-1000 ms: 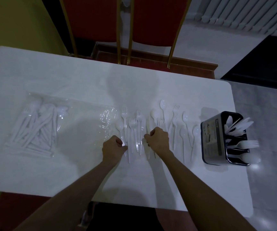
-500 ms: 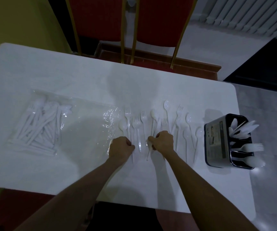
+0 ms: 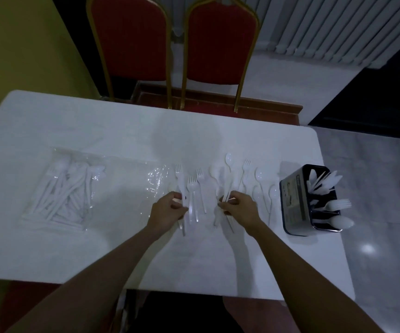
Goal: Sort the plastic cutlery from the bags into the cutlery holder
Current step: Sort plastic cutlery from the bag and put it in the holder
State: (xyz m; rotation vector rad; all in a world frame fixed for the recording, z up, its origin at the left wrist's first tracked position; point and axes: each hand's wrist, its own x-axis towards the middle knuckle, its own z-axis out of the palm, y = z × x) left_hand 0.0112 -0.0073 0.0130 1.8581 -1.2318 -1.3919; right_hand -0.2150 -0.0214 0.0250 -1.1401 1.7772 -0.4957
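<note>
Your desk (image 3: 112, 140) carries everything in one band that suits a sorting run: stock on the left, work in the middle, target on the right. The full bag (image 3: 59, 191) lies flat at the left, packed with white cutlery. Whether it has been opened I cannot tell. Just right of it a crumpled clear bag (image 3: 157, 179) lies flat and looks emptied.

The cutlery holder (image 3: 297, 205) stands at the right end, well apart from both bags. Pieces already poke out of separate compartments, a fork head and a spoon bowl among them.

Between bags and holder, the loose cutlery (image 3: 244, 169) is spread in a row, heads away from you and handles toward you. That probably lets you read each kind at a glance and pick it up by the stem.

Your left grip (image 3: 167, 210) is clamped on the handle of a long fork (image 3: 179, 179). Your right grip (image 3: 240, 207) is pinched on a couple of thin handles (image 3: 229, 225); their kind I cannot tell. You seem to be gathering like with like.
</note>
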